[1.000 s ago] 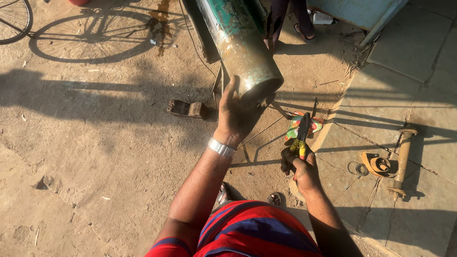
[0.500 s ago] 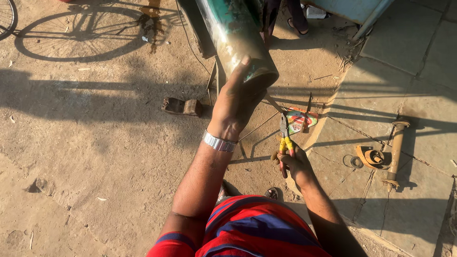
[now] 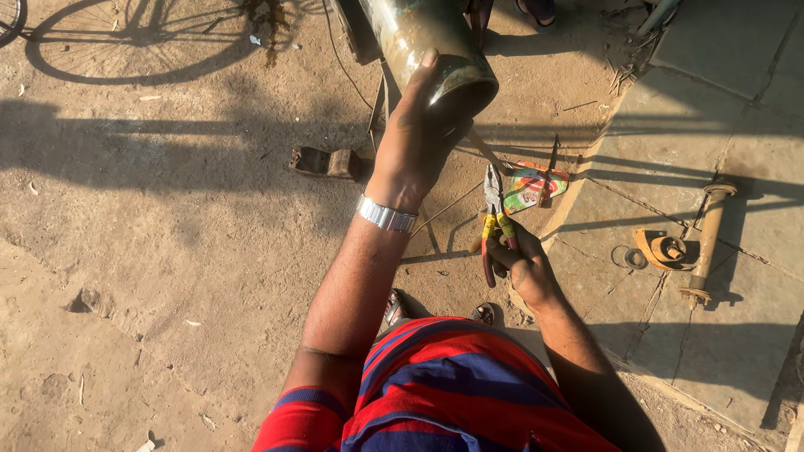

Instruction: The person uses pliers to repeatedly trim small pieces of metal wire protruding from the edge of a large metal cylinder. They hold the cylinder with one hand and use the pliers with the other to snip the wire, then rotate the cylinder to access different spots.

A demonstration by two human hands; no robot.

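Pliers [image 3: 496, 219] | clenched in right hand [image 3: 523, 266], jaws up toward metal cylinder [image 3: 427, 42] | left hand [image 3: 419, 134] grasping cylinder's rim, nearer.

Showing a worn, scuffed metal cylinder [image 3: 427, 42] with dull green paint, pliers [image 3: 494, 222] with bare steel jaws and glossy red-and-yellow plastic grips, a shiny metal wristband [image 3: 385, 215], smooth striped cloth shirt [image 3: 452, 393], rough dusty ground [image 3: 167, 251].

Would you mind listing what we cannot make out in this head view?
- Metal cylinder: its upper part is cut off by the top edge.
- Left hand: its palm is turned away against the cylinder.
- Pliers: handles partly covered by the right hand.
- Colourful packet: print too small.
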